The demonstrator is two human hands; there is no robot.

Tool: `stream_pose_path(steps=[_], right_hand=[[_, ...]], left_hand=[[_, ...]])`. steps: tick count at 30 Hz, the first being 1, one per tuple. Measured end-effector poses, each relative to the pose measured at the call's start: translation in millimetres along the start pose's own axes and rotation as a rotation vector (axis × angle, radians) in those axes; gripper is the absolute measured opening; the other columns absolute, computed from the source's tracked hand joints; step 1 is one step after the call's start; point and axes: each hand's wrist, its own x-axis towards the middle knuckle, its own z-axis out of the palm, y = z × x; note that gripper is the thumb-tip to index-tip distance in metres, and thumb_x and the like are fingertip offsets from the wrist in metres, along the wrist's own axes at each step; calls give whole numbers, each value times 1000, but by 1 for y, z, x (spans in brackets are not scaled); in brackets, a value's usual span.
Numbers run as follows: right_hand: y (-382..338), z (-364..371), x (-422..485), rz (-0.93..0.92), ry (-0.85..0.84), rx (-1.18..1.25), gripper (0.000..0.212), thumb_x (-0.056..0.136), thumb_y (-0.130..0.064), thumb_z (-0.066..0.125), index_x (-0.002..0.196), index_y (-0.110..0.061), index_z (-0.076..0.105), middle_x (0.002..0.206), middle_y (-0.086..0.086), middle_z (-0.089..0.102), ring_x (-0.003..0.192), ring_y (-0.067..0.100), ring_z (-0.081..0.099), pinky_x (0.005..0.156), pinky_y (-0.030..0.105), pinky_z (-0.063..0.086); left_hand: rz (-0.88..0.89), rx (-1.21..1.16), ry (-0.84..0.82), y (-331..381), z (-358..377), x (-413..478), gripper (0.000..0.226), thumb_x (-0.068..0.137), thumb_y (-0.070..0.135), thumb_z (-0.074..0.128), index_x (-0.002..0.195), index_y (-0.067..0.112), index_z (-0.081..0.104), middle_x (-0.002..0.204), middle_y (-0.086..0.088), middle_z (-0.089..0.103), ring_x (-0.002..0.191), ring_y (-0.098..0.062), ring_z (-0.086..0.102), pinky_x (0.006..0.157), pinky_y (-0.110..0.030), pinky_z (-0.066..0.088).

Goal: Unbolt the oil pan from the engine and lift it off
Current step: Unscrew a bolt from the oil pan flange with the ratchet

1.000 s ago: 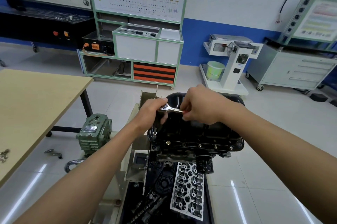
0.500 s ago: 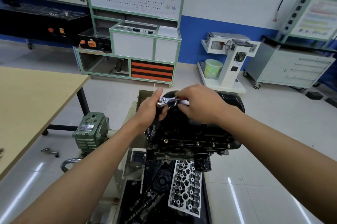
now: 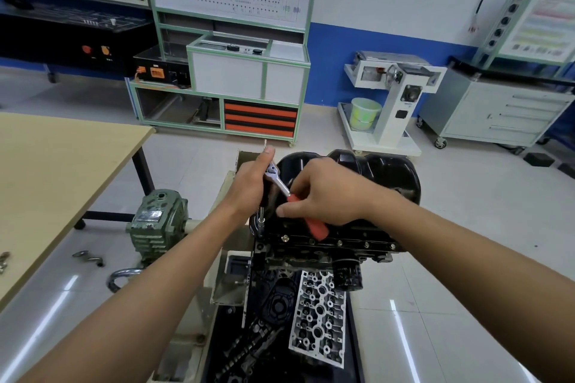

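- The chrome ratchet wrench with a red handle (image 3: 280, 183) has swung. One second ago its handle pointed to the right, almost level; now it points down and toward the person.
- The right hand (image 3: 326, 195) has come nearer with it. Its fingers are closed around the red handle, and the end of the handle sticks out below the hand.
- The left hand (image 3: 249, 188) stays at the head of the ratchet wrench and holds it steady with curled fingers, the thumb pointing up.
- Below the head, the thin steel extension with a socket (image 3: 261, 220) stands upright on the near left corner of the pan flange.
- I judge that one stroke on this corner bolt is just made. Whether it loosened the bolt or was a return stroke, I cannot tell.
- The glossy black metal oil pan (image 3: 385, 171) sits on top of the dark, upside-down engine (image 3: 298, 253), in front of the person.
- It looks deep and rounded, with a flat flange.
- Several small silver bolts (image 3: 284, 238) are still in the near flange, so lifting is probably not close.
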Motion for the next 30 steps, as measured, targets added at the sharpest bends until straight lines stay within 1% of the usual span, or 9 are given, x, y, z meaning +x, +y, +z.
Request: stream_pose_path(steps=[3, 7, 10, 13, 15, 19, 23, 26, 30], right_hand=[[11, -15, 6, 19, 99, -124, 9, 84, -34, 76, 86, -25, 79, 67, -8, 67, 63, 8, 58, 64, 28, 50], [21, -15, 24, 22, 253, -455, 24, 89, -22, 63, 108, -34, 74, 99, -4, 69, 96, 26, 61, 74, 33, 49], [24, -5, 32, -52, 254, -342, 34, 88, -7, 55, 116, -19, 69, 122, 0, 66, 113, 26, 57, 91, 43, 51], [28, 2, 31, -84, 270, -248, 49, 91, -4, 53, 137, -18, 58, 145, -2, 53, 130, 23, 48, 106, 41, 43], [32, 5, 28, -80, 292, -276, 40, 91, -13, 55, 131, -19, 61, 135, -3, 59, 123, 23, 51, 99, 43, 47], [29, 1, 16, -27, 379, -346, 19, 90, -35, 60, 101, -25, 72, 92, -4, 70, 90, 25, 62, 74, 39, 54], [12, -2, 4, 15, 311, -250, 29, 85, -49, 68, 75, -23, 77, 69, -5, 69, 68, 15, 63, 65, 36, 56], [1, 1, 4, 21, 186, -110, 44, 82, -49, 73, 58, -12, 69, 54, 0, 61, 50, 12, 53, 54, 36, 50], [0, 5, 6, 34, 170, -27, 51, 83, -46, 72, 54, -6, 61, 43, -1, 46, 40, 13, 39, 48, 31, 38]], left_hand=[[46, 46, -134, 2, -9, -2, 55, 93, 50, 46, 57, 11, 60, 58, -15, 53, 56, -24, 49, 56, -28, 41], [74, 102, -334, 1, -11, -4, 50, 88, 56, 52, 62, 14, 63, 56, -9, 55, 56, -22, 51, 58, -25, 42], [81, 139, -368, 1, -6, -5, 57, 89, 61, 49, 57, 14, 59, 55, -5, 53, 56, -19, 50, 62, -20, 43], [62, 118, -269, 0, -3, -3, 64, 91, 67, 44, 50, 19, 53, 52, -5, 51, 54, -18, 48, 62, -24, 43], [30, 91, -166, -1, -2, -2, 68, 93, 70, 39, 50, 19, 51, 53, -4, 49, 53, -19, 47, 63, -32, 42], [16, 49, -44, -3, -1, 1, 71, 84, 81, 37, 52, 21, 54, 58, -5, 53, 56, -21, 47, 63, -34, 41], [50, 90, -47, -5, 2, 2, 76, 83, 85, 35, 54, 19, 58, 62, -7, 57, 63, -19, 52, 72, -38, 41], [26, 68, -105, -5, 6, 3, 65, 85, 80, 37, 60, 28, 66, 66, 5, 62, 67, -10, 56, 69, -26, 45], [39, 101, -115, -7, 5, 4, 55, 96, 66, 39, 64, 35, 71, 65, 16, 65, 62, 2, 59, 63, -16, 46]])
